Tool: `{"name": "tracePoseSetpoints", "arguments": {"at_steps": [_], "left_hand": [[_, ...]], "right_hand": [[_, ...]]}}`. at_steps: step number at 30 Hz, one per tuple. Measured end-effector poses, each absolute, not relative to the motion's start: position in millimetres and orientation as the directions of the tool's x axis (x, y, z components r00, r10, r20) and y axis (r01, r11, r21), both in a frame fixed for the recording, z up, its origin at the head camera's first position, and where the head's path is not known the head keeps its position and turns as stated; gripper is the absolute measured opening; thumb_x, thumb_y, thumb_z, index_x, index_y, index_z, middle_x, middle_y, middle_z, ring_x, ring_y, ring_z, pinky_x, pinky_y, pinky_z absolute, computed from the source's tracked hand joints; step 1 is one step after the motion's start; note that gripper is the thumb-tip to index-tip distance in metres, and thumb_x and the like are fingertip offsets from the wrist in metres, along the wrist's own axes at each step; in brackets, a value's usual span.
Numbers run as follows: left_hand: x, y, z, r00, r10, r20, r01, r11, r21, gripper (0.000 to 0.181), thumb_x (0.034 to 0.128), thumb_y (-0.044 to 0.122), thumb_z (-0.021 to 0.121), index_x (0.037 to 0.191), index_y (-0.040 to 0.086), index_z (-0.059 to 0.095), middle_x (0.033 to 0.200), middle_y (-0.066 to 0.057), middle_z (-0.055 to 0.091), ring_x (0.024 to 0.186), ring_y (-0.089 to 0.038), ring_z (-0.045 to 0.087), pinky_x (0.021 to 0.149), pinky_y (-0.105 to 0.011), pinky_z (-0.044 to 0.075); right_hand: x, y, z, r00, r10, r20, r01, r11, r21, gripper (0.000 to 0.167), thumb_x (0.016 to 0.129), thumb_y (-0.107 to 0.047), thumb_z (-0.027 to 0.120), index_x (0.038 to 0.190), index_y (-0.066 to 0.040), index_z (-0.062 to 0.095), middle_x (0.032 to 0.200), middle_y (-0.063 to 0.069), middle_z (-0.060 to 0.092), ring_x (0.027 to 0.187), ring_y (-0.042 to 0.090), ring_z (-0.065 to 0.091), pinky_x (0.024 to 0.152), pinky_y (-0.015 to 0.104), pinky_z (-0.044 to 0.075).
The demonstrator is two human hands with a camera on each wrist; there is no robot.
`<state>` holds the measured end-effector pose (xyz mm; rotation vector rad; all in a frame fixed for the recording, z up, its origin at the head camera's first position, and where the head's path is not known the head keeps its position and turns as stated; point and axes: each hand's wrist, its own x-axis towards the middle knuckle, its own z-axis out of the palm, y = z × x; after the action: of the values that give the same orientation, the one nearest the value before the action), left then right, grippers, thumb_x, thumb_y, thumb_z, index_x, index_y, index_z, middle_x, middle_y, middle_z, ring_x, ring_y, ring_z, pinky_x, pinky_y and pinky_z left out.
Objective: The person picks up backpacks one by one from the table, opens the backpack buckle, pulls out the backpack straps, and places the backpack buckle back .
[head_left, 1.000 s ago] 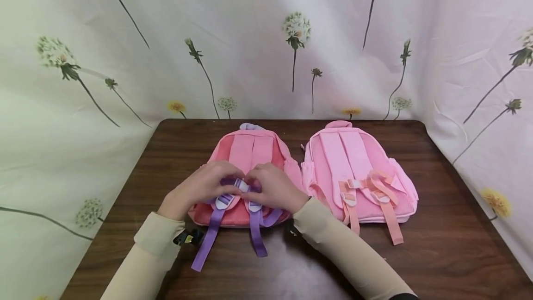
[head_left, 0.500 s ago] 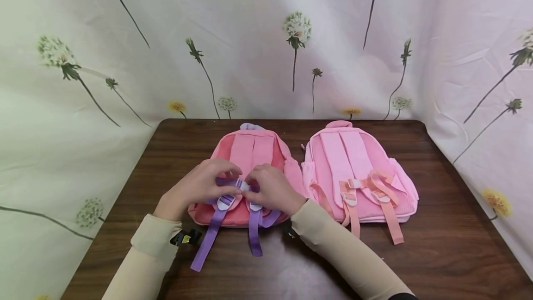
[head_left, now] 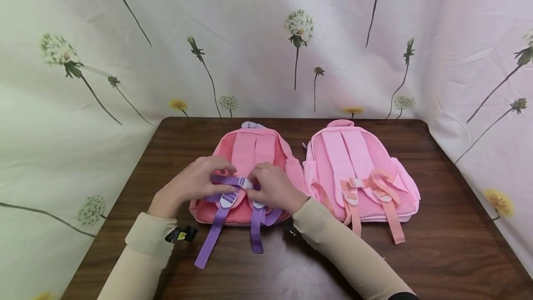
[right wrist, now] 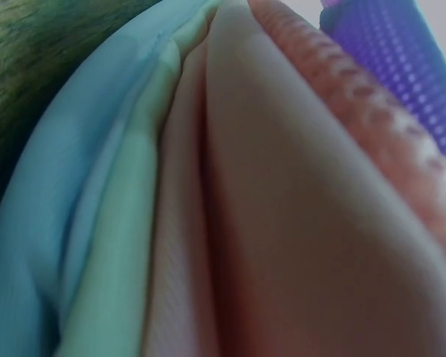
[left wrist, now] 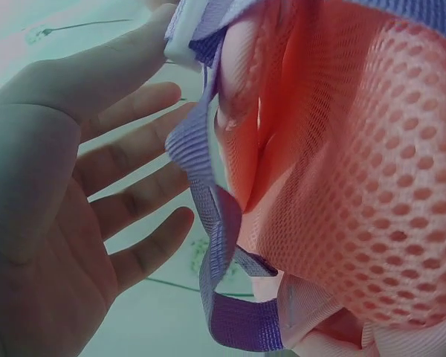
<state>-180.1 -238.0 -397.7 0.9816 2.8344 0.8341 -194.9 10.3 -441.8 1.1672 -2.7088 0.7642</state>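
A coral-pink backpack (head_left: pixel 253 135) lies back side up on the table, with purple webbing straps. Across its shoulder straps runs a purple chest strap (head_left: pixel 224 180) with a white buckle (head_left: pixel 244 183). My right hand (head_left: pixel 275 189) pinches the buckle's right end between thumb and curled fingers. To the left, my left hand (head_left: pixel 191 182) has its fingers spread apart around the purple webbing. The left wrist view shows those fingers loose, with the thumb up by a white plastic piece (left wrist: pixel 186 33). Only fabric folds (right wrist: pixel 282 186) and mesh fill the right wrist view; the hand is hidden there.
Beside it on the right lies a lighter pink backpack (head_left: pixel 341 147), its peach straps (head_left: pixel 391 221) hanging toward the front. Both rest on a dark wooden table (head_left: pixel 449 253). A dandelion-print cloth (head_left: pixel 258 68) hangs behind and at the sides.
My left hand has drawn away to the left from the buckle, and its fingers have parted, showing more purple strap. My right hand has stayed at the buckle.
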Motion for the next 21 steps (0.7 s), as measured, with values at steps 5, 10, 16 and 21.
{"name": "tracePoseSetpoints", "arguments": {"at_steps": [5, 10, 16, 21], "left_hand": [[-179.3, -237.6, -396.9, -0.802, 0.582, 0.135, 0.564, 0.661, 0.495, 0.042, 0.0818, 0.031, 0.093, 0.115, 0.012, 0.077, 0.109, 0.002, 0.075, 0.101, -0.017, 0.068, 0.09, -0.045, 0.06], [-180.4, -235.3, -394.6, -0.797, 0.588, 0.138, 0.57, 0.657, 0.494, 0.041, 0.0817, 0.03, 0.093, 0.115, 0.012, 0.077, 0.109, 0.002, 0.076, 0.101, -0.016, 0.068, 0.091, -0.044, 0.06], [-180.7, -235.4, -394.4, -0.793, 0.591, 0.147, 0.578, 0.656, 0.486, 0.04, 0.0828, 0.03, 0.092, 0.116, 0.013, 0.077, 0.11, 0.003, 0.075, 0.101, -0.015, 0.068, 0.091, -0.043, 0.059], [-180.2, -236.1, -393.4, -0.795, 0.585, 0.161, 0.58, 0.654, 0.486, 0.042, 0.0823, 0.032, 0.092, 0.116, 0.013, 0.077, 0.11, 0.003, 0.075, 0.101, -0.016, 0.068, 0.091, -0.045, 0.059]], "right_hand": [[-194.3, 10.9, -440.8, -0.704, -0.658, 0.268, -0.701, 0.585, -0.408, 0.02, 0.089, -0.029, 0.081, 0.097, -0.011, 0.077, 0.085, -0.003, 0.065, 0.083, 0.015, 0.056, 0.072, 0.029, 0.047], [-195.0, 11.0, -439.2, -0.711, -0.649, 0.272, -0.694, 0.584, -0.422, 0.021, 0.088, -0.029, 0.08, 0.097, -0.011, 0.076, 0.085, -0.003, 0.063, 0.083, 0.015, 0.056, 0.072, 0.029, 0.047], [-194.9, 11.8, -439.5, -0.716, -0.637, 0.285, -0.687, 0.574, -0.444, 0.023, 0.088, -0.03, 0.08, 0.099, -0.011, 0.075, 0.086, -0.004, 0.063, 0.082, 0.014, 0.055, 0.071, 0.029, 0.047], [-194.7, 12.3, -439.2, -0.716, -0.634, 0.293, -0.692, 0.587, -0.42, 0.022, 0.087, -0.031, 0.079, 0.098, -0.011, 0.075, 0.085, -0.004, 0.063, 0.082, 0.015, 0.054, 0.071, 0.029, 0.046]]}}
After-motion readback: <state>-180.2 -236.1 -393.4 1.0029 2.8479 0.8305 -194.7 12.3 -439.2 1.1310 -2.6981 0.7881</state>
